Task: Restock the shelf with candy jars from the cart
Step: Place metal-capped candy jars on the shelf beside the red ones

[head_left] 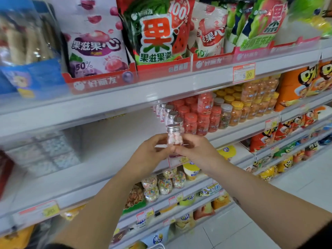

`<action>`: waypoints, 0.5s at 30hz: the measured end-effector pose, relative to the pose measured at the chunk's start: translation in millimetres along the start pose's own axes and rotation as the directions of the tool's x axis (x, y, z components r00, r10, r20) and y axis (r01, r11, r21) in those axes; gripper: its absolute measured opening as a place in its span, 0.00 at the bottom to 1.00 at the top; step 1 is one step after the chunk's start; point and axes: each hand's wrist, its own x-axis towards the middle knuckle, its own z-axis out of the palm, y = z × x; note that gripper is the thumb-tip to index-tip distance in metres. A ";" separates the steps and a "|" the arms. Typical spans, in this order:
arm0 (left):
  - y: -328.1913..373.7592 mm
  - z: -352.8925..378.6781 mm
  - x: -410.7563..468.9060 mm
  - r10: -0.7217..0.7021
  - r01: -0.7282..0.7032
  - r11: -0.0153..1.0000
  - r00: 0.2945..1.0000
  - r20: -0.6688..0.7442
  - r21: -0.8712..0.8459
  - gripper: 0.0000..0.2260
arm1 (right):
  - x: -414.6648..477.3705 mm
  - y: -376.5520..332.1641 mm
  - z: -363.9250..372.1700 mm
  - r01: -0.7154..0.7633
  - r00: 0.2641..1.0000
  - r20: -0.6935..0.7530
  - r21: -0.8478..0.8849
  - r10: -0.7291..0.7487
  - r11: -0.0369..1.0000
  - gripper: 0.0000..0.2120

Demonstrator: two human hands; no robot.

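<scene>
A small clear candy jar point(174, 136) with a silver cap and pink-white candies stands upright between both hands, just in front of the middle shelf point(111, 153). My left hand point(150, 152) grips its left side and my right hand point(195, 150) grips its right side, fingertips meeting below it. Behind it a row of matching silver-capped jars point(171, 114) runs back along the shelf. The cart is out of view.
Red-lidded jars point(197, 114) and orange jars point(251, 101) fill the shelf to the right. Bare white shelf surface lies left of the jar row, with blurred packs point(52, 151) at far left. Snack bags point(100, 42) line the shelf above; candy tubs point(161, 184) sit below.
</scene>
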 end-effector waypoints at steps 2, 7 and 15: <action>-4.5 -16.2 -6.9 -0.019 0.015 0.997 0.998 -0.054 -0.073 0.13 | 4.0 -7.9 19.4 0.062 0.998 0.026 -0.084 -0.060 0.995 0.12; -19.7 -50.6 -13.5 -0.048 0.057 0.996 0.991 -0.121 0.066 0.11 | 11.6 -14.2 49.1 0.142 0.988 0.106 -0.279 -0.116 0.950 0.16; -53.4 -84.5 29.6 -0.015 0.085 0.966 0.962 -0.273 0.246 0.12 | 39.3 -15.2 75.9 0.155 0.987 0.145 -0.710 -0.073 0.687 0.15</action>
